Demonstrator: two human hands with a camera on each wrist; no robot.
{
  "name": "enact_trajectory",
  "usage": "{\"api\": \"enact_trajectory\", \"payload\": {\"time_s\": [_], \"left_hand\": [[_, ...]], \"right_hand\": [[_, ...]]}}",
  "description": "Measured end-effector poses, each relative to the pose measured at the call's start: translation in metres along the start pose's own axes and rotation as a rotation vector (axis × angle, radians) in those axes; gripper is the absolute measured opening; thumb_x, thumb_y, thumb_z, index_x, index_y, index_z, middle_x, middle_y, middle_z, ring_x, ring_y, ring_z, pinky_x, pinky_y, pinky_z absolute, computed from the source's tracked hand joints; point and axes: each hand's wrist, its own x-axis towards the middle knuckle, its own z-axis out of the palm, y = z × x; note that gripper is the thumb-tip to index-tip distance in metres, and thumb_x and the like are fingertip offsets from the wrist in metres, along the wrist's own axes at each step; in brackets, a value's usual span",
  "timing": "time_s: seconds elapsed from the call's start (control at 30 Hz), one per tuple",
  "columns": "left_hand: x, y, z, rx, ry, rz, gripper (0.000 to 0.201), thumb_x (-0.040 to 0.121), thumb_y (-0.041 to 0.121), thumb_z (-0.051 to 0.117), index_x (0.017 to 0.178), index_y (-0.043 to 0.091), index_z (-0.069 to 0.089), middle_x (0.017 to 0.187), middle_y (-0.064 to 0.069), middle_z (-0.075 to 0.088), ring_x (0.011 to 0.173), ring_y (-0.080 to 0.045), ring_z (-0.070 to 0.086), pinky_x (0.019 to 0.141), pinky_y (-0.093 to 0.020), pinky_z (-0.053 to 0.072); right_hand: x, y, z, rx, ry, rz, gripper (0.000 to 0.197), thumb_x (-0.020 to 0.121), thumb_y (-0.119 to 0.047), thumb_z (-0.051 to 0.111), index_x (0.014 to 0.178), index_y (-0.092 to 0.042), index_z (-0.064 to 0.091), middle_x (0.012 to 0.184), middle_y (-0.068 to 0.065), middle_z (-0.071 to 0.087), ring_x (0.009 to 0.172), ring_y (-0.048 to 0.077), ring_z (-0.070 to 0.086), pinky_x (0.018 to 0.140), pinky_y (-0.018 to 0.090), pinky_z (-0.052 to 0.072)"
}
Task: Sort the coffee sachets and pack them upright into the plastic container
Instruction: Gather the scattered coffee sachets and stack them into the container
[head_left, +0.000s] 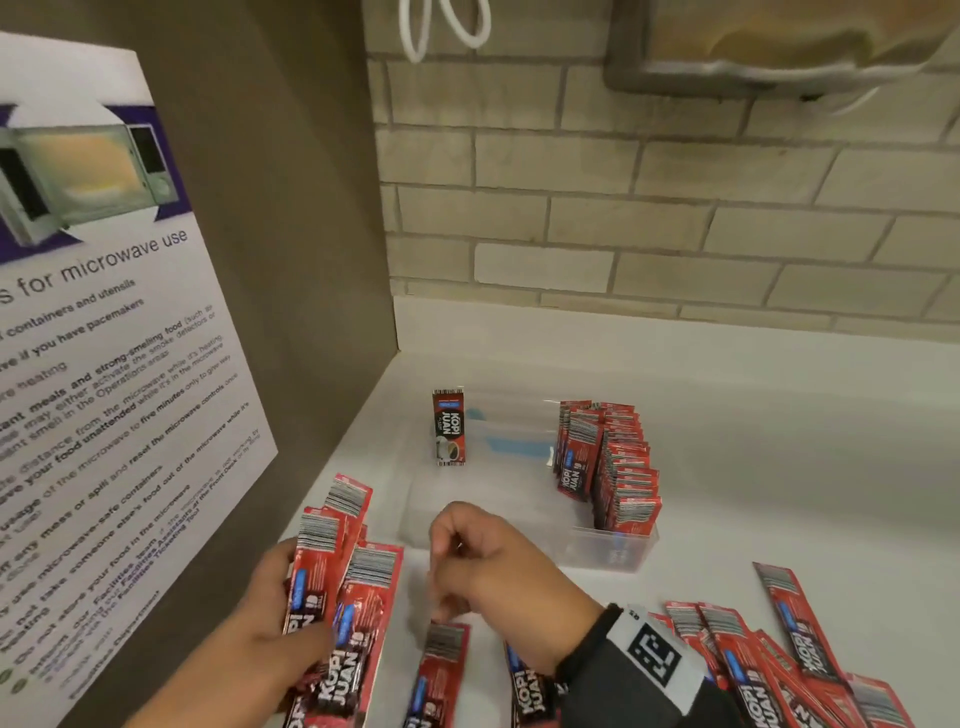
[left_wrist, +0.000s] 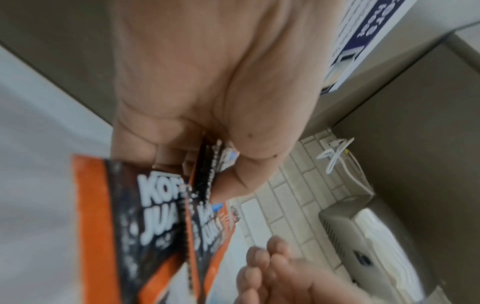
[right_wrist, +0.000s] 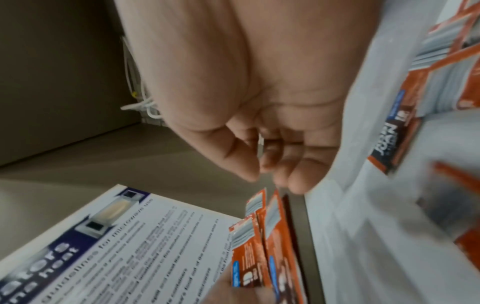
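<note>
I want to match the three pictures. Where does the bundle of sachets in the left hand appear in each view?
Head: bundle of sachets at lower left, gripped by the left hand.
Left wrist: lower centre, just below the fingers pinching it.
Right wrist: bottom centre, below the right hand.
Shared landmark: the microwave poster, upper right in the left wrist view, lower left in the right wrist view.

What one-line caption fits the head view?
Left hand grips a sachet bundle beside the half-packed plastic container.
</note>
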Motion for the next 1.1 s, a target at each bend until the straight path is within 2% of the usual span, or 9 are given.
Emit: {"api": "enact_trajectory", "payload": {"time_s": [0.17,0.27,0.4,0.6,0.7,0.8,0.87,1.0,1.1], "left_hand": [[0.014,0.025,0.009,-0.245,0.071,0.101,0.062,0.063,0.001,0.068,0.109,0.039,0.053,0.093,-0.007,0.072,0.084,-0.027,0.07,0.066,-0.043,0.055],[0.023,0.039,0.028,-0.283,0.008,0.119,0.064,0.057,0.005,0.069,0.109,0.039,0.053,0.091,-0.007,0.072,0.082,-0.026,0.071,0.066,-0.043,0.055],[0.033,0.044,0.049,-0.232,-0.065,0.169,0.073,0.06,0.014,0.078,0.12,0.042,0.046,0.097,-0.002,0.073,0.089,-0.02,0.07,0.081,-0.039,0.053],[0.067,0.047,0.073,-0.39,-0.056,0.1,0.046,0.08,-0.018,0.054,0.114,0.012,0.056,0.084,-0.012,0.06,0.074,-0.025,0.057,0.058,-0.023,0.051],[0.083,0.033,0.082,-0.277,0.04,0.159,0.03,0.096,-0.006,0.038,0.115,0.006,0.057,0.082,-0.009,0.051,0.08,-0.028,0.052,0.077,-0.032,0.045],[0.078,0.035,0.094,-0.343,0.203,0.085,0.018,0.093,0.004,0.054,0.102,0.018,0.06,0.088,-0.008,0.055,0.083,-0.022,0.058,0.064,-0.022,0.045],[0.074,0.033,0.095,-0.287,0.241,0.059,0.042,0.074,0.013,0.073,0.112,0.024,0.058,0.098,-0.005,0.058,0.099,-0.025,0.056,0.067,-0.024,0.043],[0.07,0.045,0.08,0.097,0.049,0.162,0.081,0.073,-0.008,0.059,0.137,0.035,0.038,0.142,0.005,0.03,0.133,-0.017,0.031,0.1,-0.024,0.035],[0.068,0.065,0.059,-0.045,-0.063,0.258,0.084,0.075,-0.019,0.056,0.144,0.022,0.031,0.151,-0.002,0.027,0.139,-0.019,0.025,0.109,-0.029,0.028]], "right_hand": [[-0.004,-0.008,-0.001,0.174,-0.017,0.095,0.028,0.082,-0.008,0.062,0.104,-0.017,0.048,0.1,0.006,0.05,0.075,0.013,0.057,0.062,0.027,0.051],[-0.006,-0.013,0.001,0.283,-0.094,0.165,0.043,0.078,-0.019,0.065,0.118,-0.022,0.052,0.109,0.004,0.061,0.1,0.021,0.062,0.08,0.039,0.054],[-0.001,-0.015,-0.002,0.345,-0.005,0.124,0.033,0.093,-0.005,0.048,0.116,-0.026,0.056,0.109,0.006,0.066,0.102,0.022,0.063,0.09,0.036,0.05],[0.007,-0.01,-0.007,0.196,0.104,0.055,0.037,0.075,-0.021,0.057,0.112,-0.026,0.053,0.117,0.011,0.064,0.107,0.021,0.063,0.098,0.036,0.048],[0.01,-0.008,-0.005,0.174,0.127,0.01,0.043,0.068,-0.026,0.057,0.11,-0.025,0.053,0.116,0.012,0.064,0.107,0.019,0.063,0.101,0.035,0.045],[0.009,-0.008,-0.002,0.29,0.132,-0.014,0.028,0.087,-0.009,0.054,0.113,-0.021,0.052,0.112,0.014,0.062,0.1,0.019,0.063,0.095,0.031,0.047],[0.007,-0.006,-0.003,0.308,0.145,-0.038,0.031,0.093,-0.001,0.047,0.117,-0.02,0.051,0.113,0.015,0.063,0.099,0.02,0.064,0.091,0.03,0.049],[0.004,-0.004,-0.003,0.38,0.198,-0.102,0.037,0.092,0.004,0.046,0.119,-0.02,0.054,0.113,0.02,0.065,0.105,0.029,0.063,0.096,0.04,0.047],[0.0,-0.011,-0.006,0.37,0.25,-0.148,0.037,0.092,0.003,0.047,0.119,-0.019,0.056,0.1,0.012,0.07,0.093,0.024,0.064,0.09,0.038,0.048]]}}
